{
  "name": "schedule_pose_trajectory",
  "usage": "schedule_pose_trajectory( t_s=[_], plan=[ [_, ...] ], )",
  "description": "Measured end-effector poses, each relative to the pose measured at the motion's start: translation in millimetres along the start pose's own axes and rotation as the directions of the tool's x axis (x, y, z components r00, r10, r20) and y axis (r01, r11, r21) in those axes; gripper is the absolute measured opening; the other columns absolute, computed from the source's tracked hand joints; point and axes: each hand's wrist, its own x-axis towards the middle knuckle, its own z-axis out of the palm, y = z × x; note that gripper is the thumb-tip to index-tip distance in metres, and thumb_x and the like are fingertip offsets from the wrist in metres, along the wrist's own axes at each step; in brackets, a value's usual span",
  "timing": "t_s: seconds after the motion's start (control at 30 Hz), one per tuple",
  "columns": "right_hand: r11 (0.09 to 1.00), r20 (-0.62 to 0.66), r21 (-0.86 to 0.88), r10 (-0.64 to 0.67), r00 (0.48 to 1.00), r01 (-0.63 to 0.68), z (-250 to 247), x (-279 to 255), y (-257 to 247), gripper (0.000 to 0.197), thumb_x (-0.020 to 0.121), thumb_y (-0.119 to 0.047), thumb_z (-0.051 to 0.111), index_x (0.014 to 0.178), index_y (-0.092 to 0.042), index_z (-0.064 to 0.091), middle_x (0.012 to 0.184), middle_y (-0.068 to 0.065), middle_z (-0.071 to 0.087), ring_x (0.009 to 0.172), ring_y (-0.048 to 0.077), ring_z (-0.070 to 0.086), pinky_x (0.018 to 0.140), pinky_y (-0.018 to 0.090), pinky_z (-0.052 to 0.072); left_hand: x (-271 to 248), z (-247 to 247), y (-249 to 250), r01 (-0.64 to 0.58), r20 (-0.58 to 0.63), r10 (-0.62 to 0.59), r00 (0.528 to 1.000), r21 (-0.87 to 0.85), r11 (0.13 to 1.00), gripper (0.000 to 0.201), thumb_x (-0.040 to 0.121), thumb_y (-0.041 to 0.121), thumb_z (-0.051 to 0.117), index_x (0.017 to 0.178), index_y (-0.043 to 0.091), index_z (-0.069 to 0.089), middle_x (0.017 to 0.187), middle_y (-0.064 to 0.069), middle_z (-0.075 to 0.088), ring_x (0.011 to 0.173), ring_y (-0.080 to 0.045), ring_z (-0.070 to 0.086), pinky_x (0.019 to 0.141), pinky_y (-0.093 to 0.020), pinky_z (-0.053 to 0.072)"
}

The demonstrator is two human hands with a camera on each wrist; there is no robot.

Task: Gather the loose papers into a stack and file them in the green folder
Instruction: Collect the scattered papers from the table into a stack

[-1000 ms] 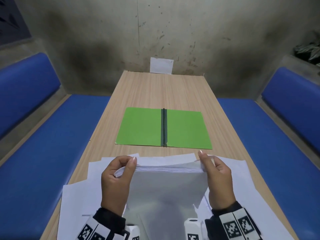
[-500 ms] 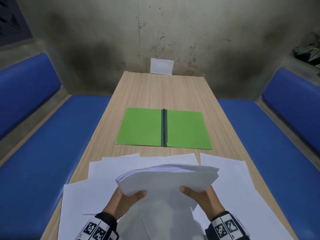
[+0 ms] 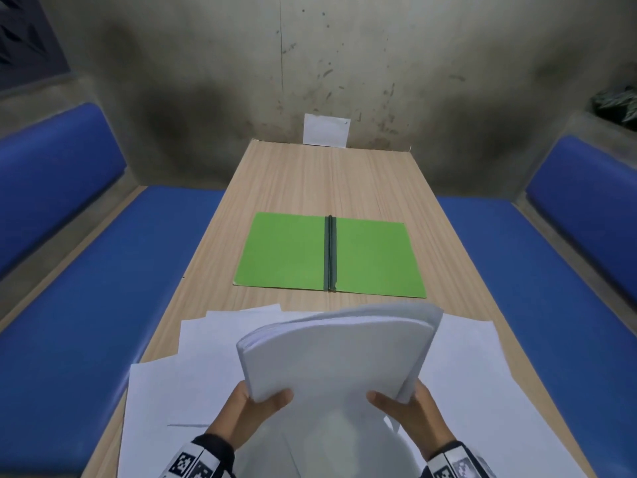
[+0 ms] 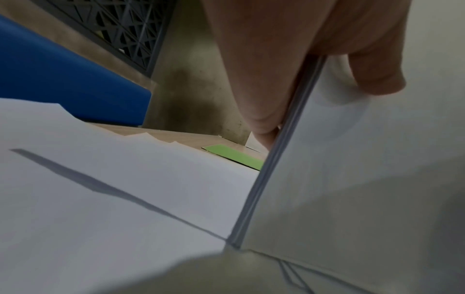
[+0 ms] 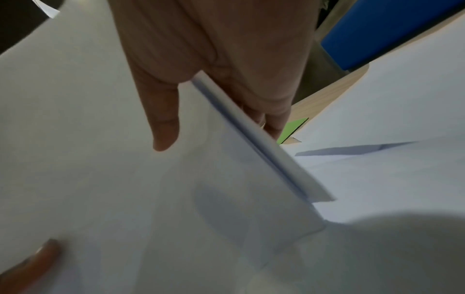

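Observation:
A thick stack of white papers (image 3: 337, 353) is held above the near end of the table, bowed upward at its far edge. My left hand (image 3: 255, 407) grips its near left corner, thumb on top; my right hand (image 3: 400, 408) grips the near right corner the same way. In the left wrist view the stack (image 4: 352, 169) has its edge pinched between thumb and fingers (image 4: 256, 89); the right wrist view shows the stack (image 5: 100, 159) likewise with the thumb (image 5: 163, 123) on top. The green folder (image 3: 329, 257) lies open flat mid-table. More loose sheets (image 3: 193, 384) lie under the stack.
The wooden table (image 3: 331, 181) is narrow, with blue benches (image 3: 103, 305) along both sides. A small white card (image 3: 325, 130) leans on the stained wall at the far end. Loose sheets (image 3: 482, 391) reach the table's right edge.
My hands have shifted from the stack's top edge to its near corners. The stack has tipped from upright on edge to a lifted, flatter, bowed position.

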Motion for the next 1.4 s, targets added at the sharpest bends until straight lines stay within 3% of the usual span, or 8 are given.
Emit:
schedule_pose_trajectory(
  t_s=[0.2, 0.53, 0.7, 0.83, 0.97, 1.1, 1.23, 1.4],
  plan=[
    [0.997, -0.073, 0.067, 0.03, 0.997, -0.025, -2.7, 0.5, -9.7, 0.019, 0.068, -0.003, 0.08, 0.082, -0.011, 0.07, 0.072, 0.002, 0.075, 0.08, 0.03, 0.069, 0.062, 0.026, 0.055, 4.3, 1.1, 6.3, 0.022, -0.045, -0.025, 0.999, -0.053, 0.998, 0.024, 0.049, 0.038, 0.077, 0.069, 0.025, 0.076, 0.075, -0.002, 0.074, 0.076, -0.021, 0.066, 0.078, -0.033, 0.051],
    [0.996, 0.123, 0.032, -0.091, 0.988, 0.087, -26.2, -11.2, -35.9, 0.064, 0.025, -0.047, 0.091, 0.081, -0.021, 0.074, 0.083, -0.004, 0.078, 0.077, 0.006, 0.072, 0.062, 0.019, 0.056, -13.8, -7.6, 28.3, -0.103, 0.041, 0.102, 0.994, 0.012, 0.995, 0.043, 0.057, -0.012, 0.077, 0.079, 0.019, 0.058, 0.053, 0.006, 0.069, 0.052, 0.007, 0.062, 0.046, -0.005, 0.046],
    [0.971, 0.116, -0.238, -0.005, 0.993, 0.032, -10.4, -2.1, -16.8, 0.02, 0.075, -0.007, 0.074, 0.084, -0.023, 0.067, 0.085, 0.009, 0.076, 0.075, 0.01, 0.07, 0.074, 0.025, 0.056, -10.3, -9.3, 22.8, -0.143, 0.021, 0.142, 0.99, 0.042, 0.989, 0.059, 0.038, 0.019, 0.088, 0.089, 0.025, 0.058, 0.071, 0.033, 0.069, 0.068, 0.013, 0.064, 0.055, -0.002, 0.047],
    [0.957, 0.105, -0.29, 0.039, 0.994, -0.007, -1.6, 1.9, -5.0, 0.03, 0.074, -0.003, 0.071, 0.103, -0.008, 0.064, 0.085, 0.024, 0.072, 0.065, 0.033, 0.069, 0.073, 0.039, 0.058, -2.7, -10.7, 10.1, -0.121, -0.005, 0.122, 0.993, 0.084, 0.989, 0.039, 0.069, -0.007, 0.074, 0.088, 0.024, 0.059, 0.07, 0.032, 0.07, 0.065, 0.014, 0.063, 0.055, -0.004, 0.048],
    [0.971, 0.073, -0.238, 0.045, 0.996, -0.027, 2.1, 7.2, -2.1, 0.025, 0.072, -0.004, 0.075, 0.097, -0.006, 0.068, 0.08, 0.008, 0.075, 0.043, 0.004, 0.062, 0.06, 0.034, 0.053, 1.0, -10.9, -3.0, -0.086, -0.077, 0.093, 0.993, 0.087, 0.992, 0.028, 0.074, 0.004, 0.073, 0.087, 0.025, 0.061, 0.071, 0.03, 0.07, 0.07, 0.004, 0.065, 0.063, -0.016, 0.049],
    [0.985, 0.122, -0.17, 0.018, 0.992, 0.002, -4.9, 9.5, -0.5, 0.014, 0.08, 0.0, 0.068, 0.09, -0.009, 0.07, 0.08, -0.003, 0.076, 0.076, 0.01, 0.071, 0.076, 0.033, 0.057, 0.3, -15.2, 5.7, -0.025, -0.178, 0.025, 0.984, 0.0, 1.0, 0.029, 0.06, 0.034, 0.077, 0.076, 0.01, 0.071, 0.064, 0.005, 0.075, 0.07, -0.021, 0.067, 0.064, -0.029, 0.052],
    [0.994, -0.055, -0.097, 0.053, 0.997, -0.058, -33.6, 14.2, 6.2, 0.026, 0.084, 0.016, 0.055, 0.078, -0.006, 0.066, 0.059, -0.004, 0.072, 0.06, 0.001, 0.065, 0.056, 0.008, 0.049, 5.3, -45.0, 11.5, 0.03, -0.304, -0.052, 0.951, -0.074, 0.997, 0.007, 0.081, 0.015, 0.068, 0.08, 0.009, 0.066, 0.073, -0.006, 0.073, 0.076, -0.027, 0.067, 0.073, -0.036, 0.053],
    [0.822, -0.403, -0.362, 0.288, 0.869, -0.44, -105.4, 25.4, 49.7, 0.035, 0.082, -0.014, 0.069, 0.115, -0.007, 0.059, 0.126, 0.019, 0.056, 0.117, 0.031, 0.055, 0.097, 0.035, 0.043, 14.5, -93.5, -14.3, 0.189, -0.305, -0.211, 0.929, -0.1, 0.977, 0.03, 0.08, 0.023, 0.069, 0.104, 0.007, 0.062, 0.1, -0.016, 0.071, 0.094, -0.035, 0.066, 0.092, -0.049, 0.049]
  ],
)
